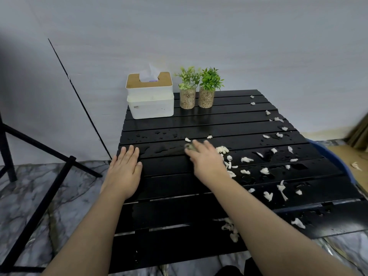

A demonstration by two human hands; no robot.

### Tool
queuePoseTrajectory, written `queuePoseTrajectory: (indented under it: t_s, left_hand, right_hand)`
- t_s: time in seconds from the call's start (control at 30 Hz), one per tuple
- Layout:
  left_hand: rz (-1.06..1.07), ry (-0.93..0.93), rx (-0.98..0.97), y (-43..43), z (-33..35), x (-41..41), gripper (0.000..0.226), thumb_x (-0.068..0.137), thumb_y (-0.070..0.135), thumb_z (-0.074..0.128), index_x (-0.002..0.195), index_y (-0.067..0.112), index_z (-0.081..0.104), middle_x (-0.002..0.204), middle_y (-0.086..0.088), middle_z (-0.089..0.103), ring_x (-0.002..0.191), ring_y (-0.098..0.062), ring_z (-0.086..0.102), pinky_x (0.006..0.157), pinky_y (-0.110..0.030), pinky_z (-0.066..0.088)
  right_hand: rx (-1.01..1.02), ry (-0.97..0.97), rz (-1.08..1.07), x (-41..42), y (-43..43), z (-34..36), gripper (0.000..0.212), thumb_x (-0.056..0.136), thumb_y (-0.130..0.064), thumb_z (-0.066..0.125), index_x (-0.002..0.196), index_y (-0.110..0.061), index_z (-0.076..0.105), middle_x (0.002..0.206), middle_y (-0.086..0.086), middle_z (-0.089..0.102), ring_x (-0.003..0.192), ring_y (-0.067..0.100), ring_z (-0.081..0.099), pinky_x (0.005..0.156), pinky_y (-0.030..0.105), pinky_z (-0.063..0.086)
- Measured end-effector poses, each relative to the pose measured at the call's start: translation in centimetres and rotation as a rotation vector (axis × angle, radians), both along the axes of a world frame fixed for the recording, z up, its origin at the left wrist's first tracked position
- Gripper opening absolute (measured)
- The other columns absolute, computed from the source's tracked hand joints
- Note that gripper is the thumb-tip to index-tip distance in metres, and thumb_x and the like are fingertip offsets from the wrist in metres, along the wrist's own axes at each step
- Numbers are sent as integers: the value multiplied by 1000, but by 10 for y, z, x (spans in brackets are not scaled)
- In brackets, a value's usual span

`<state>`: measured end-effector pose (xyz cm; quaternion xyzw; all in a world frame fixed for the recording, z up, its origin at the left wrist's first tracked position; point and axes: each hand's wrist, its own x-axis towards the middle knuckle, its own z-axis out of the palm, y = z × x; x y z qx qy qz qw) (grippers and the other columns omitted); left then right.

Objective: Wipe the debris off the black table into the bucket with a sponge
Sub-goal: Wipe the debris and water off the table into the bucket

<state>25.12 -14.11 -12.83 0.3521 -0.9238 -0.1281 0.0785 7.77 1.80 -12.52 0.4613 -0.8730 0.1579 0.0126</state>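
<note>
The black slatted table [169, 182] is wet and strewn with several white scraps of debris [247, 159] over its right half. My right hand [207, 160] lies over a small greyish sponge [189, 146] near the table's middle; only the sponge's far end shows past my fingers, and the hand is blurred. A clump of debris [222, 150] sits just right of that hand. My left hand [124, 168] rests flat on the table's left edge, fingers straight. The blue bucket [334, 158] peeks out beyond the table's right edge, mostly hidden.
A white tissue box with a wooden lid [149, 96] and two small potted plants [188, 90] [208, 88] stand along the far edge by the wall. A black stand's legs [49, 152] are on the marble floor to the left. Cardboard [354, 162] lies at right.
</note>
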Motion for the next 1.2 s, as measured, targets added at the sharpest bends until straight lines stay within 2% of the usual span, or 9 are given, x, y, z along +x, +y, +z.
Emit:
queuePoseTrajectory:
  t_s: [0.07,0.17,0.27,0.4,0.53,0.67,0.8,1.0,1.2]
  left_hand:
    - [-1,-2,3,0,1,-1,51,98,32,20,147,19,9,157,3,3,144,-12,-6,116,-31,-4]
    - [-3,2,2,1,0,-1,51,98,32,19,147,19,9,157,2,3,144,-12,-6,116,-32,-3]
    - [-4,14,-8,-1,-2,-1,51,98,32,20,147,19,9,157,3,4,144,-12,-5,117,-33,-3]
    - [-7,24,-4,-3,-4,0,51,98,32,21,147,20,10,157,4,5,144,-11,-5,117,-32,-3]
    - [-7,36,-13,-6,-7,0,51,98,33,23,147,21,12,156,5,6,143,-9,-5,117,-32,-2]
    - [-3,17,-17,-5,-7,0,51,98,34,21,147,22,11,157,6,5,143,-9,-5,117,-31,-2]
    - [21,-18,-23,1,-1,0,51,98,32,20,147,19,11,157,2,7,144,-14,-2,118,-34,0]
    - [103,144,74,57,18,19,48,98,31,23,145,19,21,155,1,19,144,-13,3,117,-33,-2]
    - [111,239,100,121,25,50,48,98,31,23,145,20,22,154,4,20,142,-7,1,115,-30,-2]
  right_hand:
    - [4,-23,-106,-19,15,4,46,91,-9,47,133,-26,46,151,3,32,137,30,25,110,44,30]
    - [-182,-85,-216,-20,15,17,47,86,2,49,130,-17,50,146,11,40,131,32,33,107,44,34]
    - [-306,-67,-46,18,-21,26,51,77,6,54,124,-14,54,142,14,44,128,34,36,102,49,37]
    - [-67,-104,96,46,-79,19,43,90,-9,46,132,-21,43,151,7,27,138,32,18,105,52,28]
    - [-20,-17,54,5,-78,9,34,93,-22,45,126,-25,50,144,7,38,135,32,22,108,54,23]
    - [11,45,-151,-65,-35,10,39,90,-16,48,128,-23,51,135,9,46,122,34,36,96,43,39]
    - [-80,-106,-128,-86,-11,29,41,91,-2,45,128,-17,53,141,11,42,127,33,35,102,44,40]
    - [-498,-164,-29,-30,33,77,32,92,3,44,120,-4,58,130,17,53,118,35,47,102,43,41]
    - [-442,-152,91,70,101,86,34,90,2,50,121,-8,58,132,17,53,123,33,44,107,37,37]
